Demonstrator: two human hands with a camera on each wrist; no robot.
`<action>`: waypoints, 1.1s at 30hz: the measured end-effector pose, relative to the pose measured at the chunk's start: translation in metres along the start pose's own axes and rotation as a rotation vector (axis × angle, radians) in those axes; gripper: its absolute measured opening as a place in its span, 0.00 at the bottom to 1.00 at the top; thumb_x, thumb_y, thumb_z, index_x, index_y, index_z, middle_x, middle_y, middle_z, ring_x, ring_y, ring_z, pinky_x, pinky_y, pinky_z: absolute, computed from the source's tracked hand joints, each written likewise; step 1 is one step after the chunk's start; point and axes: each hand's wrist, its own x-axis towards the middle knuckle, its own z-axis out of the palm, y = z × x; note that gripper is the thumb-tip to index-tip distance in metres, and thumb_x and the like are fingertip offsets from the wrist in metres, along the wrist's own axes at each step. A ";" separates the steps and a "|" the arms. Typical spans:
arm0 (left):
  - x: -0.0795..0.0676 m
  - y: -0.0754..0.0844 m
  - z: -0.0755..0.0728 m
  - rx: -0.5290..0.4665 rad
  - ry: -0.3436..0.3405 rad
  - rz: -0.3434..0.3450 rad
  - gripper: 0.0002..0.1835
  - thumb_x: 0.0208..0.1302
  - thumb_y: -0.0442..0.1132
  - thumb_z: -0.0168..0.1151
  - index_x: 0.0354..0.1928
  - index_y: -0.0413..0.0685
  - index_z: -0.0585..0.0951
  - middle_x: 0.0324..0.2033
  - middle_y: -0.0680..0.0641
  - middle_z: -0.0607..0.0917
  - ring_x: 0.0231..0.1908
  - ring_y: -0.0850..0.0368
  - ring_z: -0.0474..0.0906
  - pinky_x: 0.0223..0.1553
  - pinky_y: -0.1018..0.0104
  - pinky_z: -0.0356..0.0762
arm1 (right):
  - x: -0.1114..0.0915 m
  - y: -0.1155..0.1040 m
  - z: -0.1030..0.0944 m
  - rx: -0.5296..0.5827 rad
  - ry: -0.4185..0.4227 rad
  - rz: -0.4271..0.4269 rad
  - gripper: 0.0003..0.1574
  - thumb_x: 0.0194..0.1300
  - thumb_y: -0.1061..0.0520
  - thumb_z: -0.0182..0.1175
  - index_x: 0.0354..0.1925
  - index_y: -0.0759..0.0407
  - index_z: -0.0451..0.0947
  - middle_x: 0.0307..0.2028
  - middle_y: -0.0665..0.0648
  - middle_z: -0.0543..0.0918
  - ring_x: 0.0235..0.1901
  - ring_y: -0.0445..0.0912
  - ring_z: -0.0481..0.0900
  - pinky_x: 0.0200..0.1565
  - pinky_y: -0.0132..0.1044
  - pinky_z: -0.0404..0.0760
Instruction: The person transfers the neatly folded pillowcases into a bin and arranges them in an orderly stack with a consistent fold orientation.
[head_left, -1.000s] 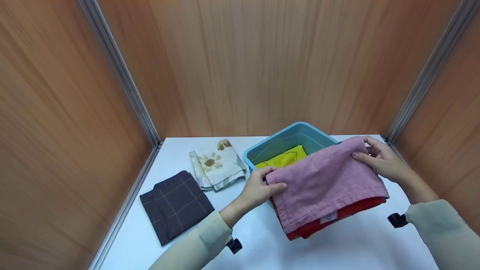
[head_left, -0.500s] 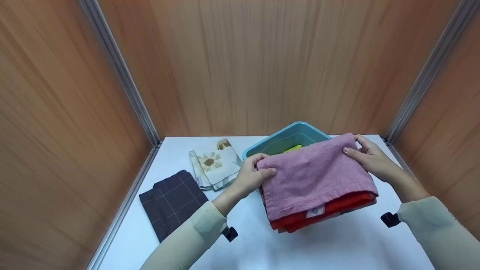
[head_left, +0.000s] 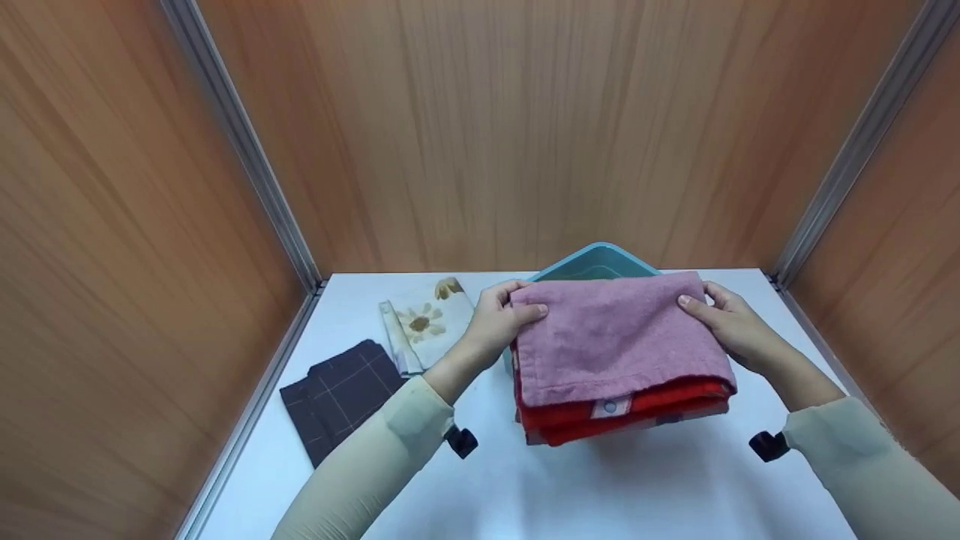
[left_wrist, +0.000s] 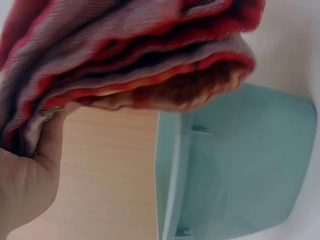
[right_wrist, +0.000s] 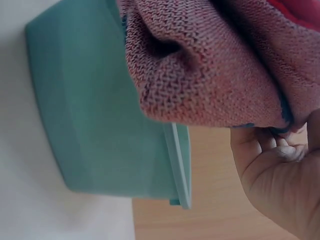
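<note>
A folded pink-and-red towel is held up between both hands in the head view, its pink side facing up. Red layers and a small white tag with a round mark show along its near edge. The left hand pinches the upper left corner, thumb on top. At the upper right corner, the right hand grips it likewise. Behind and below the towel stands a blue-green plastic bin, mostly covered from above. Both wrist views show the towel's thick layered folds overlapping the bin's rim.
On the white table, to the left, lie a folded dark checked cloth and a folded white cloth with printed flowers. Wood-grain panels enclose the back and sides, with grey metal strips at the corners.
Both hands have carried the towel left and slightly up, levelling it from a tilt. It now covers most of the bin, hiding the yellow cloth seen inside earlier.
</note>
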 end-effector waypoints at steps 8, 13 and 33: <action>0.013 0.020 0.009 -0.144 0.067 0.030 0.15 0.68 0.32 0.69 0.55 0.36 0.85 0.48 0.44 0.89 0.47 0.54 0.85 0.52 0.64 0.88 | 0.004 0.000 0.001 0.173 -0.054 0.069 0.36 0.86 0.35 0.48 0.70 0.63 0.67 0.47 0.47 0.85 0.46 0.40 0.87 0.50 0.35 0.90; 0.019 0.032 0.016 -0.214 0.089 0.047 0.15 0.67 0.30 0.69 0.55 0.35 0.85 0.47 0.45 0.88 0.47 0.55 0.84 0.52 0.64 0.86 | 0.005 -0.001 0.009 0.199 -0.120 0.057 0.45 0.87 0.32 0.41 0.77 0.66 0.52 0.54 0.49 0.80 0.51 0.40 0.86 0.54 0.36 0.90; 0.035 0.044 0.004 -0.253 0.234 0.115 0.12 0.67 0.25 0.68 0.51 0.33 0.86 0.41 0.48 0.89 0.43 0.58 0.84 0.49 0.68 0.84 | -0.002 0.012 0.028 0.268 -0.376 -0.018 0.38 0.81 0.52 0.54 0.76 0.57 0.47 0.62 0.54 0.79 0.58 0.51 0.87 0.57 0.49 0.90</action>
